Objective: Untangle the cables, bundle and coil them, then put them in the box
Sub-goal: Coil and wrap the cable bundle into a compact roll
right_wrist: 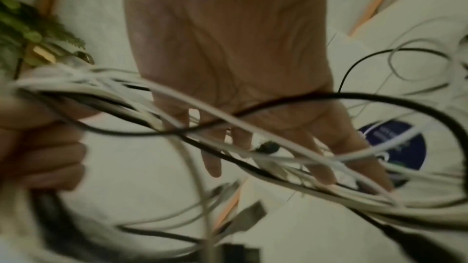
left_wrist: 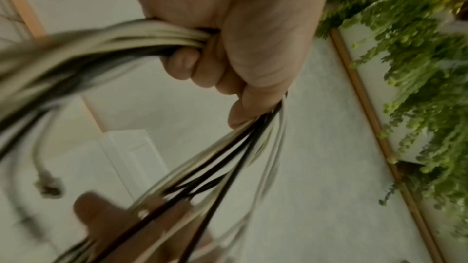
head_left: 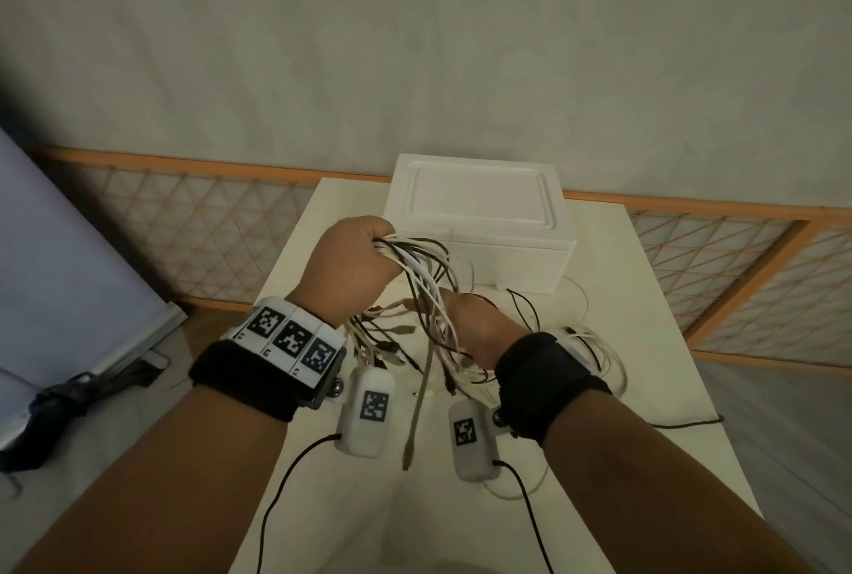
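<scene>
Gripping a bundle of white and black cables (head_left: 422, 278) above the surface (head_left: 645, 343), the left hand (head_left: 352, 267) has its fingers (left_wrist: 182, 65) clenched round it. The right hand (head_left: 475, 324), fingers (right_wrist: 326, 167) released and straight, is threaded among the loops. The closed white box (head_left: 484, 223) stands just behind.

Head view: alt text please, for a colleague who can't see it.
Left hand grips a tangled bunch of white and black cables above a white table, while the right hand reaches into the loops. A closed white foam box stands behind them.
</scene>
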Demonstrator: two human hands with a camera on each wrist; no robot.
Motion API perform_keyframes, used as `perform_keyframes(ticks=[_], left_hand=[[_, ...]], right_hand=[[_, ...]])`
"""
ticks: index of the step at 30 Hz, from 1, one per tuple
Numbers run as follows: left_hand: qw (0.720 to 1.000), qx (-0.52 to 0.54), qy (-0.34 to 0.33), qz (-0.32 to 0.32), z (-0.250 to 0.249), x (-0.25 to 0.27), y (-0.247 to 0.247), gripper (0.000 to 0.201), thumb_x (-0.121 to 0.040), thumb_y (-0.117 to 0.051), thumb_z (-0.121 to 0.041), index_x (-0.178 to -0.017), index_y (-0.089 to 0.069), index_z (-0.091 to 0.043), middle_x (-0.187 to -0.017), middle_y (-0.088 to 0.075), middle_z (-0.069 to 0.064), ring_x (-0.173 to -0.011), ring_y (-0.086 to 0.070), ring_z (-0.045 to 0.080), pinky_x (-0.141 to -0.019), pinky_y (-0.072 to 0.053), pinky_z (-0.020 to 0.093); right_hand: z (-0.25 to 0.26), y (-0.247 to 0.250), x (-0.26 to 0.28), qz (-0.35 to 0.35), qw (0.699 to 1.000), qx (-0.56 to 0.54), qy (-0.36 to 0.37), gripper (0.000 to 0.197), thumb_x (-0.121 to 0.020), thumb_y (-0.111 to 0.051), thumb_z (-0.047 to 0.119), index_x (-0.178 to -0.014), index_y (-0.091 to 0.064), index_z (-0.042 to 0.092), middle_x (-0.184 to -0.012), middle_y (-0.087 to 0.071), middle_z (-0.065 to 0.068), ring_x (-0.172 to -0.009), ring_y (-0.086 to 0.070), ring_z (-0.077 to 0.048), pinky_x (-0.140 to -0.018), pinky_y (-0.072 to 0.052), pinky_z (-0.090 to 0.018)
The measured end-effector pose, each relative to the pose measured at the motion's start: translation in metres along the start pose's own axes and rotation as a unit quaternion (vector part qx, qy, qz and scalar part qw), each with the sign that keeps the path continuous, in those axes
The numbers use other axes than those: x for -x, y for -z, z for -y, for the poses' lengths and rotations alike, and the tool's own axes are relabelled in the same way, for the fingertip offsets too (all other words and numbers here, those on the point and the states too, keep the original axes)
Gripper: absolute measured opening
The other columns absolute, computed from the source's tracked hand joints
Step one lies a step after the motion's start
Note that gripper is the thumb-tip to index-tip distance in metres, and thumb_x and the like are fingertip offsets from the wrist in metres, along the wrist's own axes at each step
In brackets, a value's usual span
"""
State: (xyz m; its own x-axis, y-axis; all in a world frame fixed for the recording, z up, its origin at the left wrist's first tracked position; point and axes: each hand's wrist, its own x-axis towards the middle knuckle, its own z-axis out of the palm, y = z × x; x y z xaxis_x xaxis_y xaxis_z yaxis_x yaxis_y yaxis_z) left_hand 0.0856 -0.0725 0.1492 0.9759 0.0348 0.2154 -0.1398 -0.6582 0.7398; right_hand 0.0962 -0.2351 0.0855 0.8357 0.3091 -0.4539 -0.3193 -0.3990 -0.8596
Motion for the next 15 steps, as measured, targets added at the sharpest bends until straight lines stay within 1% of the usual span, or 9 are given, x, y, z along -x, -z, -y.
perform_keyframes(ticks=[2,3,5,7,9,10,12,14,15], left_hand=[[0.999,0.028,-0.004,-0.02,-0.005,0.0,0.013,0.025,-0.074,-0.069,-0.012,-0.054,-0.055,-0.017,-0.052,-0.045,-0.005,-0.045,-0.04,0.003,-0.046,-0.029,0.018],[0.998,0.044,-0.009,-0.041,-0.007,-0.001,0.022,0.016,-0.073,-0.068,-0.015,-0.06,-0.06,-0.01,-0.055,-0.048,-0.001,-0.047,-0.039,0.003,-0.049,-0.031,0.022],[0.995,0.066,-0.007,-0.076,-0.006,-0.006,0.038,0.016,-0.071,-0.067,-0.017,-0.074,-0.068,-0.002,-0.062,-0.056,0.01,-0.056,-0.047,0.009,-0.055,-0.037,0.026],[0.996,0.033,-0.005,-0.08,-0.002,-0.009,0.049,0.02,-0.069,-0.067,-0.019,-0.081,-0.072,-0.005,-0.074,-0.068,0.014,-0.064,-0.059,0.017,-0.06,-0.047,0.031],[0.997,-0.006,0.003,-0.077,0.007,-0.012,0.056,0.002,-0.072,-0.069,-0.009,-0.072,-0.07,-0.01,-0.07,-0.066,0.007,-0.064,-0.061,0.005,-0.062,-0.047,0.024],[0.996,-0.024,0.011,-0.083,0.014,-0.013,0.058,0.014,-0.074,-0.067,-0.002,-0.066,-0.065,-0.014,-0.063,-0.061,0.0,-0.06,-0.057,-0.002,-0.055,-0.042,0.014],[0.994,-0.049,0.041,-0.089,0.025,-0.014,0.06,0.019,-0.075,-0.065,0.001,-0.065,-0.06,-0.014,-0.059,-0.052,-0.006,-0.056,-0.05,0.004,-0.05,-0.034,0.013],[0.991,-0.053,0.077,-0.098,0.034,-0.016,0.063,0.01,-0.078,-0.065,-0.004,-0.071,-0.063,-0.01,-0.058,-0.052,-0.002,-0.056,-0.047,0.014,-0.051,-0.033,0.023],[0.989,-0.05,0.09,-0.103,0.037,-0.017,0.062,0.008,-0.079,-0.065,-0.006,-0.073,-0.064,-0.01,-0.058,-0.053,-0.001,-0.055,-0.047,0.013,-0.051,-0.032,0.023]], right_hand=[[-0.016,0.011,-0.007,-0.046,0.997,0.008,-0.065,0.036,-0.095,-0.046,0.04,-0.121,-0.055,0.018,-0.091,-0.055,0.001,-0.081,-0.054,-0.017,-0.083,-0.047,-0.034],[-0.03,0.02,-0.012,-0.063,0.993,0.054,-0.078,0.037,-0.098,-0.043,0.034,-0.128,-0.051,0.013,-0.1,-0.057,-0.002,-0.088,-0.055,-0.02,-0.082,-0.044,-0.03],[-0.051,0.036,-0.013,-0.138,0.979,0.139,-0.061,0.04,-0.1,-0.041,0.026,-0.136,-0.044,0.01,-0.133,-0.052,-0.006,-0.116,-0.051,-0.022,-0.092,-0.039,-0.03],[-0.064,0.049,-0.015,-0.176,0.961,0.211,-0.035,0.044,-0.097,-0.049,0.032,-0.137,-0.045,0.014,-0.139,-0.046,0.004,-0.126,-0.043,-0.016,-0.106,-0.029,-0.028],[-0.07,0.063,-0.013,-0.202,0.946,0.255,-0.01,0.056,-0.088,-0.062,0.038,-0.138,-0.046,0.019,-0.142,-0.043,0.006,-0.132,-0.037,-0.013,-0.113,-0.023,-0.029],[-0.074,0.074,-0.014,-0.234,0.933,0.273,0.007,0.062,-0.083,-0.065,0.038,-0.139,-0.045,0.022,-0.146,-0.042,0.001,-0.136,-0.035,-0.016,-0.113,-0.024,-0.031],[-0.082,0.09,-0.011,-0.237,0.917,0.319,0.045,0.07,-0.077,-0.069,0.03,-0.141,-0.042,0.026,-0.15,-0.037,-0.004,-0.139,-0.031,-0.019,-0.111,-0.026,-0.032],[-0.091,0.108,-0.013,-0.19,0.941,0.278,0.021,0.061,-0.074,-0.074,0.02,-0.131,-0.054,0.029,-0.145,-0.045,0.0,-0.135,-0.039,-0.016,-0.107,-0.032,-0.027],[-0.095,0.113,-0.014,-0.18,0.959,0.22,0.015,0.042,-0.074,-0.075,0.015,-0.113,-0.068,0.028,-0.136,-0.054,-0.001,-0.128,-0.047,-0.016,-0.104,-0.036,-0.026]])
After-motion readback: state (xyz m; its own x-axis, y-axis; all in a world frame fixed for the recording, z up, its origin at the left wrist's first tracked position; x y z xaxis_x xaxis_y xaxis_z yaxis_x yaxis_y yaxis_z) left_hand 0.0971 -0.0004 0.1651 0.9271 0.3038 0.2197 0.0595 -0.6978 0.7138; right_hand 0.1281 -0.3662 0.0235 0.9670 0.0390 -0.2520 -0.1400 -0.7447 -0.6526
